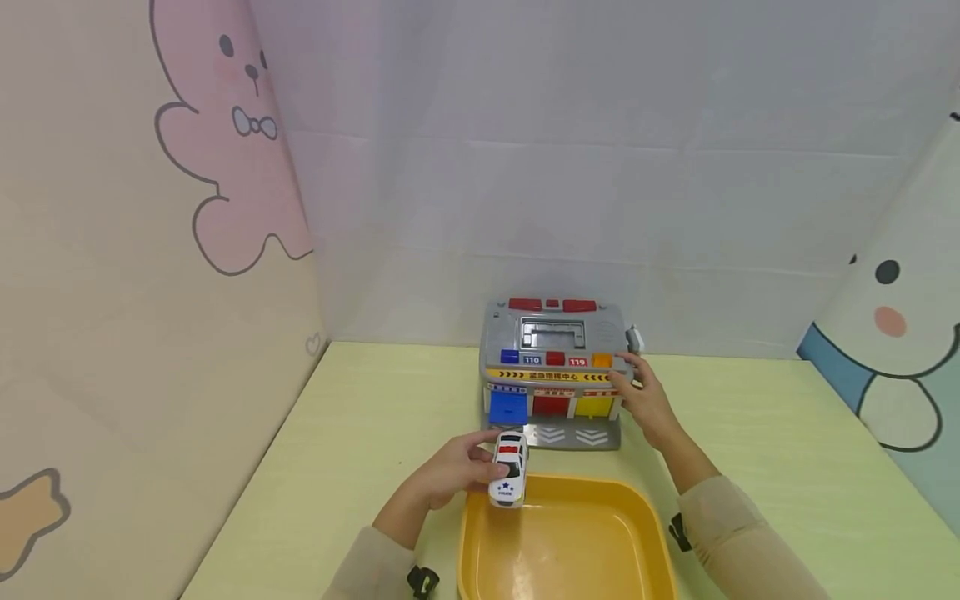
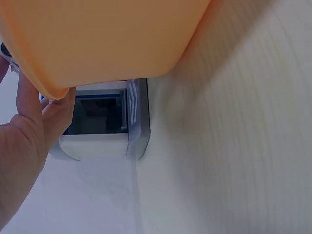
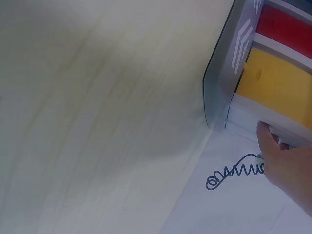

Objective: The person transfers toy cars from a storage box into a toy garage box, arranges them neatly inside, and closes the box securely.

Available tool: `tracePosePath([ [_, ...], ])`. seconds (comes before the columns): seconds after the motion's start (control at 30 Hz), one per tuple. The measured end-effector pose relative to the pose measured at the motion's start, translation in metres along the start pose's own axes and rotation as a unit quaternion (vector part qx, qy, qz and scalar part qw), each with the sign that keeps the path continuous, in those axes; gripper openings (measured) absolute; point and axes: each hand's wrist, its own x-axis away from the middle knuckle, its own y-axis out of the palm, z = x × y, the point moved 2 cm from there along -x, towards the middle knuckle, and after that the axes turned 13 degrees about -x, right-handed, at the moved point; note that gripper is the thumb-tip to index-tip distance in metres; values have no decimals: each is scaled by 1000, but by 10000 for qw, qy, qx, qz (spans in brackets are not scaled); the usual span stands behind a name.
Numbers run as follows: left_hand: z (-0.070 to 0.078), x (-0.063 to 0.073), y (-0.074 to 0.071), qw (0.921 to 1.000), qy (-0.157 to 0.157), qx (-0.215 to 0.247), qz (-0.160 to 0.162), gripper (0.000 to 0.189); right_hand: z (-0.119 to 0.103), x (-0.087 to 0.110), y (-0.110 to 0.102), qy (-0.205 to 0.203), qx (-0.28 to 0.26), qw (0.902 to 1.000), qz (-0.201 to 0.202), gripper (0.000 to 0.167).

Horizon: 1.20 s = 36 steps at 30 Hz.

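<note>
My left hand (image 1: 450,471) grips a white toy police car (image 1: 508,483) with a red roof light, its thumb on the hood. The car is above the back edge of a yellow tray (image 1: 660,542), in front of a grey toy garage (image 1: 551,333). The garage's blue door (image 1: 508,407) is lifted, and a dark opening (image 2: 97,114) shows in the left wrist view. My right hand (image 1: 648,404) holds the garage's right front corner, with the thumb on the front side. The red door (image 3: 285,29) and yellow door (image 3: 278,85) are down.
A coiled dark cord (image 3: 234,173) hangs by the garage's right side, near a small white-grey piece (image 1: 635,339). The garage stands on a pale yellow tabletop (image 1: 375,417) near the back wall (image 1: 420,292). Printed cloth walls (image 1: 112,292) flank the table.
</note>
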Motion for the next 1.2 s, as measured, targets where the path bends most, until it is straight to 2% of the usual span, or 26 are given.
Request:
tracePosePath([
  [0.3,-5,-11,-12,9996,-122,-249,20,62,0,1,0,-48,18,10000,-11,58],
  [0.67,-11,-26,-20,9998,-49,28,-175,62,1,1,0,-20,-49,10000,-2,58],
  [1.0,-20,-49,-25,9997,-181,-104,112,66,-2,2,0,16,-64,10000,-33,60],
  [1.2,-26,-61,-21,9986,-4,-303,443,61,0,1,1,8,-39,10000,17,59],
])
